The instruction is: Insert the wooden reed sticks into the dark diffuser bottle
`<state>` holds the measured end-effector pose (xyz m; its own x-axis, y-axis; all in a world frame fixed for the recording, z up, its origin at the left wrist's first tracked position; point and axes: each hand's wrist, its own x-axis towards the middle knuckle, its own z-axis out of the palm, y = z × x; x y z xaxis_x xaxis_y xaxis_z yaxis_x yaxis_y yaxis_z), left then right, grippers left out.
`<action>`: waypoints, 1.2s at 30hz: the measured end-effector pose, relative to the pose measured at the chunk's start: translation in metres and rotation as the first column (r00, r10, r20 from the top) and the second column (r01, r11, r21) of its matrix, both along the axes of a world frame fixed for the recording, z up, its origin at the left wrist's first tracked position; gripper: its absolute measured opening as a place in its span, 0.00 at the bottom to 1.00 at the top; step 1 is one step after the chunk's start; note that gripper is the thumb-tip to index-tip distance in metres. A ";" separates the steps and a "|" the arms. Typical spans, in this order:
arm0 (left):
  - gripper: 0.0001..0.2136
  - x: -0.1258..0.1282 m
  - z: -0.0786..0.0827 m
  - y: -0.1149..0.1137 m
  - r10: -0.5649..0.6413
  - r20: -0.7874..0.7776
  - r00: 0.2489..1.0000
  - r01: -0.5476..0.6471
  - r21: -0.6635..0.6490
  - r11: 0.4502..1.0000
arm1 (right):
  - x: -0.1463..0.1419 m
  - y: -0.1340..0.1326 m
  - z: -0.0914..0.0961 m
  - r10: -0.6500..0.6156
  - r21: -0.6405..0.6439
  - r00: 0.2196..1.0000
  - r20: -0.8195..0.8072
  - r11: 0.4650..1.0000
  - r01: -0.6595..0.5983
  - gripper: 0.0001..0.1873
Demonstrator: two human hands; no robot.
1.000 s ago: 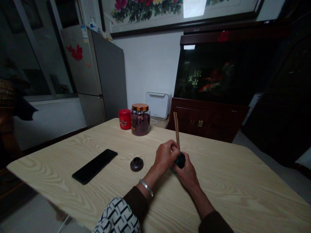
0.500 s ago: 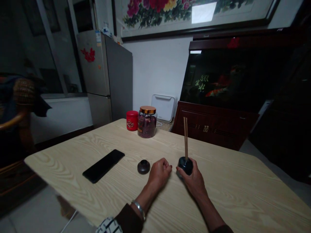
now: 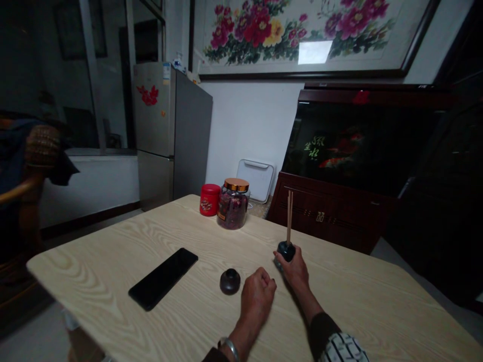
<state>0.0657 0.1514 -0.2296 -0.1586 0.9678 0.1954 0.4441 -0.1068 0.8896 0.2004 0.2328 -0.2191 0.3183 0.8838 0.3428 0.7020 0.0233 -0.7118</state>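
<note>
The bottle (image 3: 286,251) is held in the right hand (image 3: 296,272), whose fingers and thumb are closed around its side. It is placed near the far edge of the table (image 3: 362,301), closer to that edge than half a second ago; whether its base is touching the wood cannot be told. Thin sticks (image 3: 290,218) are left standing upright in its mouth. The sticks were being touched by the left hand (image 3: 258,294) a second ago; now they are let go, and that hand is withdrawn toward the near side, just beside the cap (image 3: 229,286). Its fingers are loosely curled, and nothing is seen gripped in it. By this, the sticks may be judged seated, with only the bottle being steadied. The cap is left off, its opening turned upward. The phone (image 3: 163,279) is laid toward the left edge; the tin (image 3: 210,200) and jar (image 3: 233,207) are set by the far-left corner.
</note>
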 end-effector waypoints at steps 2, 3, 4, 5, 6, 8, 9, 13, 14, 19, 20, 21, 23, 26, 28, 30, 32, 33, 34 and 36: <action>0.06 0.000 -0.001 0.001 -0.005 -0.004 1.000 0.005 -0.002 1.000 | 0.000 0.006 -0.002 0.019 0.009 1.000 -0.022 1.000 -0.018 0.35; 0.06 0.000 -0.002 0.001 -0.008 -0.004 1.000 0.008 -0.001 1.000 | 0.000 0.006 -0.005 0.031 0.024 0.999 -0.038 0.999 -0.030 0.37; 0.05 0.000 -0.002 0.001 -0.011 -0.001 1.000 0.011 0.004 1.000 | 0.001 0.005 -0.008 0.043 0.049 0.997 -0.060 0.998 -0.040 0.39; 0.05 0.000 -0.002 0.001 -0.011 0.003 1.000 0.011 0.010 1.000 | 0.002 0.001 -0.011 0.055 0.080 0.995 -0.087 0.996 -0.048 0.41; 0.05 0.000 -0.002 0.001 -0.011 0.005 1.000 0.011 0.012 1.000 | 0.002 -0.004 -0.014 0.062 0.112 0.991 -0.117 0.992 -0.049 0.42; 0.05 -0.001 -0.001 0.001 -0.008 0.005 1.000 0.008 0.001 1.000 | 0.003 -0.021 -0.020 0.060 0.154 0.981 -0.183 0.988 -0.032 0.43; 0.05 -0.001 0.000 0.001 -0.008 0.000 1.000 0.008 -0.009 1.000 | 0.004 -0.033 -0.021 0.061 0.153 0.974 -0.218 0.988 -0.027 0.41; 0.05 -0.001 0.004 -0.005 -0.034 -0.050 0.998 0.034 -0.004 0.999 | 0.004 -0.084 -0.017 0.183 0.071 0.940 -0.287 0.983 -0.170 0.25; 0.05 -0.001 0.004 -0.008 -0.044 -0.071 0.997 0.044 0.004 0.999 | 0.004 -0.096 -0.015 0.229 0.063 0.932 -0.281 0.973 -0.221 0.22; 0.02 -0.003 0.004 -0.026 -0.174 -0.087 0.981 0.178 0.037 0.983 | 0.009 -0.125 -0.014 0.293 0.113 0.926 -0.238 0.955 -0.273 0.18; 0.03 -0.004 0.004 -0.029 -0.206 -0.044 0.978 0.207 0.031 0.978 | 0.011 -0.126 -0.013 0.289 0.118 0.924 -0.251 0.956 -0.267 0.16; 0.05 -0.005 0.006 -0.031 -0.231 0.019 0.973 0.231 0.022 0.973 | 0.013 -0.127 -0.011 0.280 0.119 0.920 -0.275 0.959 -0.256 0.15; 0.10 -0.008 0.016 -0.034 -0.288 0.158 0.945 0.290 0.009 0.957 | 0.017 -0.127 0.002 0.260 0.135 0.907 -0.333 0.965 -0.227 0.12; 0.20 -0.011 0.055 -0.041 -0.418 0.317 0.851 0.408 0.100 0.907 | 0.017 -0.133 0.046 0.295 0.241 0.878 -0.377 0.947 -0.214 0.18; 0.28 -0.014 0.096 -0.049 -0.530 0.445 0.722 0.505 0.186 0.843 | 0.015 -0.143 0.091 0.391 0.313 0.829 -0.399 0.908 -0.278 0.26; 0.33 -0.017 0.142 -0.060 -0.643 0.585 0.494 0.595 0.311 0.741 | 0.011 -0.156 0.140 0.497 0.387 0.712 -0.495 0.860 -0.332 0.32; 0.36 -0.021 0.187 -0.072 -0.727 0.628 0.277 0.617 0.464 0.636 | 0.009 -0.171 0.188 0.664 0.531 0.502 -0.554 0.746 -0.401 0.36; 0.37 -0.023 0.206 -0.077 -0.756 0.626 0.189 0.620 0.521 0.586 | 0.008 -0.178 0.210 0.731 0.600 0.413 -0.544 0.682 -0.418 0.37; 0.37 -0.025 0.222 -0.081 -0.781 0.615 0.111 0.606 0.581 0.543 | 0.008 -0.186 0.229 0.784 0.655 0.336 -0.522 0.621 -0.431 0.37; 0.38 -0.027 0.246 -0.086 -0.816 0.578 0.009 0.586 0.659 0.473 | 0.009 -0.199 0.258 0.847 0.718 0.224 -0.483 0.529 -0.452 0.38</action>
<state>0.0388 0.0650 0.0159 0.4068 0.6519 0.6400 -0.7796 -0.1174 0.6152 0.2095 0.0341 0.0393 -0.0320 0.7567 0.6530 -0.4681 0.5659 -0.6787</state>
